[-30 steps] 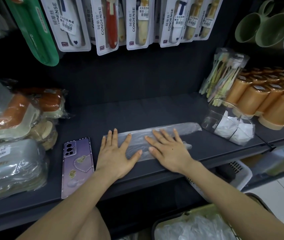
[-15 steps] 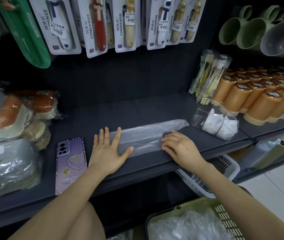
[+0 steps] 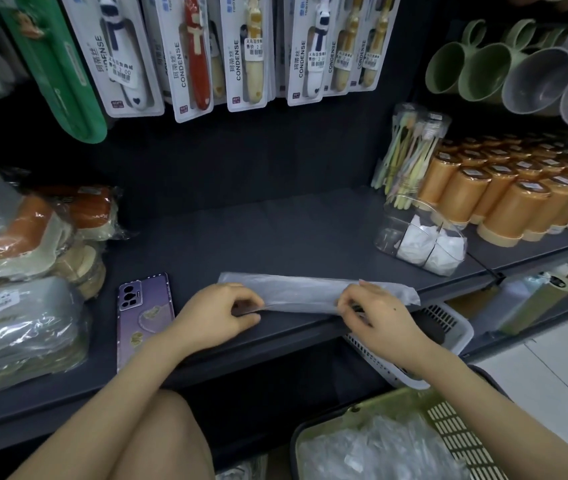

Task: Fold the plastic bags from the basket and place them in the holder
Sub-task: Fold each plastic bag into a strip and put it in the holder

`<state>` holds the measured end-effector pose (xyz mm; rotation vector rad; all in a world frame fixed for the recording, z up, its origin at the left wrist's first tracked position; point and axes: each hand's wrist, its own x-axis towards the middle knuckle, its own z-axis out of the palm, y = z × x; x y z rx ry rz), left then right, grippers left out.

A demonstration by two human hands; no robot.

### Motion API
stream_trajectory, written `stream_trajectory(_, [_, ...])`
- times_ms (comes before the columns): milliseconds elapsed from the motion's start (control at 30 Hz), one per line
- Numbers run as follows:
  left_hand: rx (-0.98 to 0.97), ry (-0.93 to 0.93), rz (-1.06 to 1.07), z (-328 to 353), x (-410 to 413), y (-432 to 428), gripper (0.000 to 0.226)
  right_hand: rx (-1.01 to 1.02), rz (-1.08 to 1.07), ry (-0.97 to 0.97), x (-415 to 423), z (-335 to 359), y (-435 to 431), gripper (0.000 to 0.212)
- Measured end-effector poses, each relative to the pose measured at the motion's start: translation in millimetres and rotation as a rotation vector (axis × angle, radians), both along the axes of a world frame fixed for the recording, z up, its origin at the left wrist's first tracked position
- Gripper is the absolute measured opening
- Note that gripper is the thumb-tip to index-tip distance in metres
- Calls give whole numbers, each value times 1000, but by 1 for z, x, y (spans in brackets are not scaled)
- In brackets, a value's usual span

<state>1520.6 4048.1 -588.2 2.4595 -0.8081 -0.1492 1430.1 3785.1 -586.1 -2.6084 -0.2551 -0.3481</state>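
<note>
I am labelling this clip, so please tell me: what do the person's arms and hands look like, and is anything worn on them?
The left forearm and the right forearm are bare, no sleeve in view. The left hand and the right hand show no glove, ring, watch or bracelet. A small mole marks the back of the right hand.

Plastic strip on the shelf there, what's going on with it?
A person is folding a plastic bag on the dark shelf. It lies flattened into a long strip, and the left hand and right hand each pinch its near edge. The clear holder to the right holds white folded bags; loose bags wait in the green basket below.
</note>
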Motion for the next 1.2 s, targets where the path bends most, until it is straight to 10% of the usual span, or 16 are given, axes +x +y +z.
stream_trajectory(433, [-171, 287, 207, 10, 42, -5, 28, 446, -208, 355, 46, 7, -7, 22])
stream_trajectory(633, [-156, 309, 302, 4, 46, -8, 20, 226, -265, 326, 54, 3, -6, 30])
stream_trajectory(833, [71, -57, 615, 8, 38, -13, 34, 133, -353, 320, 61, -1, -2, 31])
stream_trajectory(1000, [152, -543, 331, -6, 17, -36, 40, 133, -343, 330, 61, -1, -1, 29])
stream_trajectory(1200, [425, -76, 221, -20, 6, -55, 61, 151, -339, 339, 60, -3, -1, 29])
